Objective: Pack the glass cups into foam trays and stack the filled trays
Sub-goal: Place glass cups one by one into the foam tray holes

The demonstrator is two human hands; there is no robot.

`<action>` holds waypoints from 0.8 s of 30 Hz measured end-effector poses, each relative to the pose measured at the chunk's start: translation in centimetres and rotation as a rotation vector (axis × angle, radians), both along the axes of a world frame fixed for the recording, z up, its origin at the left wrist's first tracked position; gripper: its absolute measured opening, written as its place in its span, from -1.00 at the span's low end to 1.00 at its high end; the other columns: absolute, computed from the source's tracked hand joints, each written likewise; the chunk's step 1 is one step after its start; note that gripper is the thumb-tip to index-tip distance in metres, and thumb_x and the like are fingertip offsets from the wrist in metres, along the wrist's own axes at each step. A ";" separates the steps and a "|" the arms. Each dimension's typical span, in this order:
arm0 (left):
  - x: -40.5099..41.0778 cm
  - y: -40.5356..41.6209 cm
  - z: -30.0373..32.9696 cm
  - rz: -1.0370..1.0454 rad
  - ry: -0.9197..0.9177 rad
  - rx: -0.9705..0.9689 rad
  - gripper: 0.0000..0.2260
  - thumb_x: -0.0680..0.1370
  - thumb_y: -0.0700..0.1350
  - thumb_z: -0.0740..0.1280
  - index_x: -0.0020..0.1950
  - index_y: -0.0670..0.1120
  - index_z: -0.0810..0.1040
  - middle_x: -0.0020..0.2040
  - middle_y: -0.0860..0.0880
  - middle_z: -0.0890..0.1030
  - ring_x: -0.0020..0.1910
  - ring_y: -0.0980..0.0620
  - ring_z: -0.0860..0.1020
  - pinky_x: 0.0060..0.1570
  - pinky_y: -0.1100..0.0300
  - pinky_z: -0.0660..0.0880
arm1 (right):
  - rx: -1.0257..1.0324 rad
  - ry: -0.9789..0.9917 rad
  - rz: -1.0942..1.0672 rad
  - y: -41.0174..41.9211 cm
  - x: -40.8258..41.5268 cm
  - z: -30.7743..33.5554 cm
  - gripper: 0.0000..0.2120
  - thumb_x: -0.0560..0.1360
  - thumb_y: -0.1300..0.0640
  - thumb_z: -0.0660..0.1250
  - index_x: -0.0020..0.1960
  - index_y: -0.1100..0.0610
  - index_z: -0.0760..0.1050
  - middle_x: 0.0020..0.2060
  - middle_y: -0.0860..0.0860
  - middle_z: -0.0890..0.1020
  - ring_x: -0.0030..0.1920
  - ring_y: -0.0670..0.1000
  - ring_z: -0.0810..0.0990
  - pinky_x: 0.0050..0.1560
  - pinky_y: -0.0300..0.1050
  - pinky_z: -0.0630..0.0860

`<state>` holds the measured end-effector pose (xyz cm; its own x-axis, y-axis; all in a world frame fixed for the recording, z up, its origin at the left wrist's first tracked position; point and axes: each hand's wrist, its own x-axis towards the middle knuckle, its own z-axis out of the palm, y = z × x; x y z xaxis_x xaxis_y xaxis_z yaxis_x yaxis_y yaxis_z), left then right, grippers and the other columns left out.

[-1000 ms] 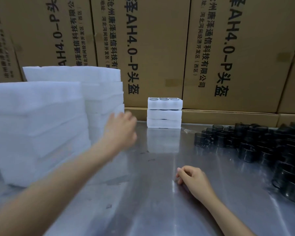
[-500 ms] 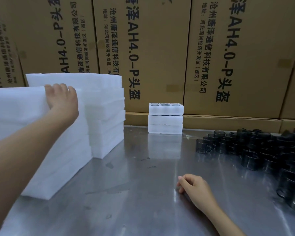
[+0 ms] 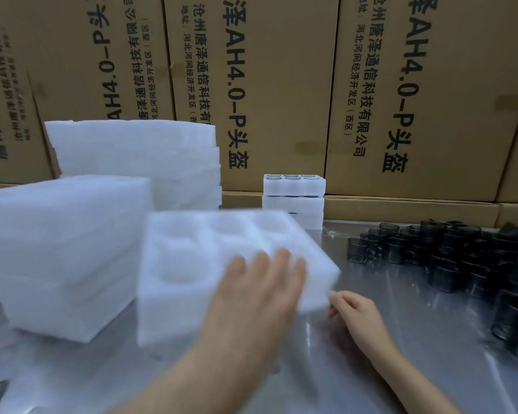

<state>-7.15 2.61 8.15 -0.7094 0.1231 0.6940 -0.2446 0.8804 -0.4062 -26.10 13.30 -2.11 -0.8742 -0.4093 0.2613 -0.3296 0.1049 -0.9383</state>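
The left hand [image 3: 260, 282], which half a second ago rested on top of the near stack of blank white foam slabs [image 3: 63, 249], now grips an empty white foam tray with round pockets [image 3: 222, 264], blurred, over the shiny metal surface [image 3: 371, 369] at centre. The right hand [image 3: 356, 312], loosely curled and holding nothing, waits just beside its right corner. Filling can probably begin: the dark glass cups [image 3: 449, 249] crowd the right, while the filled white trays [image 3: 293, 198] stand stacked far behind.
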 end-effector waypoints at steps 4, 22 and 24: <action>-2.8 3.4 -5.8 -0.257 -0.036 0.019 -0.63 0.52 -0.20 0.09 -0.01 0.05 0.68 -0.13 0.08 0.66 -0.39 0.05 0.51 -0.35 0.28 0.43 | -0.236 -0.316 0.011 1.9 -1.3 0.8 -0.80 0.55 0.31 0.23 -0.24 0.19 0.49 -0.40 0.06 0.54 -0.34 0.06 0.45 -0.21 -0.05 0.41; -9.9 -3.8 -8.1 -0.503 -0.018 2.182 -0.55 0.57 0.01 0.25 0.46 -0.01 0.32 0.42 0.03 0.37 0.31 0.08 0.40 0.30 0.13 0.30 | -0.228 -0.188 -0.253 5.7 -7.8 0.1 -0.81 0.58 0.15 0.23 -0.14 0.13 0.57 -0.18 0.05 0.65 -0.21 -0.01 0.57 -0.23 -0.14 0.44; -10.8 -3.6 -9.5 -0.548 0.012 2.392 -0.56 0.56 -0.06 0.28 0.44 -0.05 0.35 0.33 -0.07 0.48 0.24 -0.07 0.50 0.25 0.00 0.41 | -0.212 -0.173 -0.297 5.3 -8.4 0.1 -0.80 0.58 0.16 0.21 -0.16 0.15 0.55 -0.23 0.08 0.63 -0.25 0.02 0.55 -0.26 -0.12 0.44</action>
<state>-17.99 -1.01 -1.35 -0.8939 -0.4311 -0.1230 0.0647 -0.3956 0.9162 -34.49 18.60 -2.00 -0.9848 -0.0853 0.1513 -0.1492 -0.0303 -0.9883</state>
